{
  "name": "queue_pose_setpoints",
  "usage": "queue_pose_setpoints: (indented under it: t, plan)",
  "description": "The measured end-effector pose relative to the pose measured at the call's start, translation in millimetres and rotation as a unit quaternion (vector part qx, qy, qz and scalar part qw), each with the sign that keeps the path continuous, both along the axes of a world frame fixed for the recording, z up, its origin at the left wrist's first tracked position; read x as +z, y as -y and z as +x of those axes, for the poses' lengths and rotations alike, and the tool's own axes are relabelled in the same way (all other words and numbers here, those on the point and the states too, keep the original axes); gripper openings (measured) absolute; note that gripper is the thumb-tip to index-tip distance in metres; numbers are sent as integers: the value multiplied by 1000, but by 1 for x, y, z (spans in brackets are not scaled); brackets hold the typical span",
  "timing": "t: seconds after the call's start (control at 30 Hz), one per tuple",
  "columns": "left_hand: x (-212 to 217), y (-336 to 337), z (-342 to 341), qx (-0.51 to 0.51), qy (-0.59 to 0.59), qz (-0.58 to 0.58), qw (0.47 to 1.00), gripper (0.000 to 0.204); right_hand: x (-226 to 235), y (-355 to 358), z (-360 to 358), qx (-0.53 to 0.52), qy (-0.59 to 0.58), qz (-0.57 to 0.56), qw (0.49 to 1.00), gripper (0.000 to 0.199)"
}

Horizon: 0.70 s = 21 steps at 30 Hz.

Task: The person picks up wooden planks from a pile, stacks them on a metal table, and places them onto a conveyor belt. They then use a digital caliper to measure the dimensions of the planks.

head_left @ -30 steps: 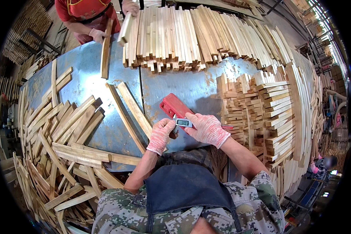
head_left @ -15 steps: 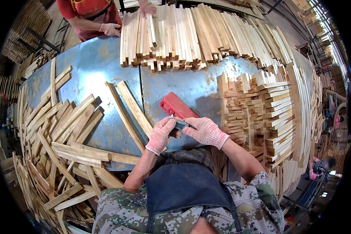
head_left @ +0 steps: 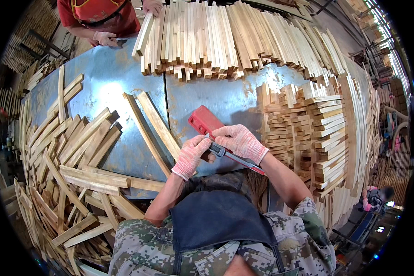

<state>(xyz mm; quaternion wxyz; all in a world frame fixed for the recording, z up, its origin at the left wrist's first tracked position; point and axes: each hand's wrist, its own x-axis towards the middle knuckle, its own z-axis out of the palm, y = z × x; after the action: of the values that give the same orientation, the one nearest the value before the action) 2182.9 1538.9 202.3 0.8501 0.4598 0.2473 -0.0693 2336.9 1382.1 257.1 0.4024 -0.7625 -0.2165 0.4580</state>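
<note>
A caliper point(head_left: 217, 149) with a dark grey slide and a long bar is held in front of my apron. My left hand point(head_left: 191, 155), in a pink-and-white knitted glove, pinches its jaw end between thumb and fingers. My right hand point(head_left: 239, 140), gloved alike, is closed on the caliper from above, at the slide; its fingertips are partly hidden. The bar slants down to the right, passing below the right hand. A red plastic case point(head_left: 204, 120) lies on the metal table point(head_left: 184, 99) just beyond my hands, its near end covered by the right hand.
Long wooden strips point(head_left: 195, 37) line the table's far side. Stacked strips point(head_left: 326, 133) stand at the right. Loose pieces point(head_left: 85, 142) pile up at the left, and two strips point(head_left: 158, 124) lie left of the case. Across the table a gloved person point(head_left: 101, 18) holds a strip.
The caliper's long bar now shows, slanting down to the right; before, mostly its slide end was visible. My right hand has risen slightly. The person across has moved a strip leftward.
</note>
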Motion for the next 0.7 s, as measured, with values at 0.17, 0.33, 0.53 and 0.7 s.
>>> queue_pose_setpoints:
  t: [0.17, 0.33, 0.53, 0.7]
  plan:
    - [-2, 1, 2, -5, -2, -3, 1000, 40, -5, 0, 0, -4, -6, -19, 1000, 27]
    - [-11, 3, 2, -7, -3, -2, 1000, 35, -8, -2, 0, 6, 4, -31, 1000, 28]
    - [-7, 4, 1, -10, -8, 1, 1000, 38, -23, 2, -9, -27, -11, 13, 999, 30]
    - [-4, 2, -3, -14, -16, 8, 1000, 39, -45, 6, -13, -56, -81, 111, 989, 37]
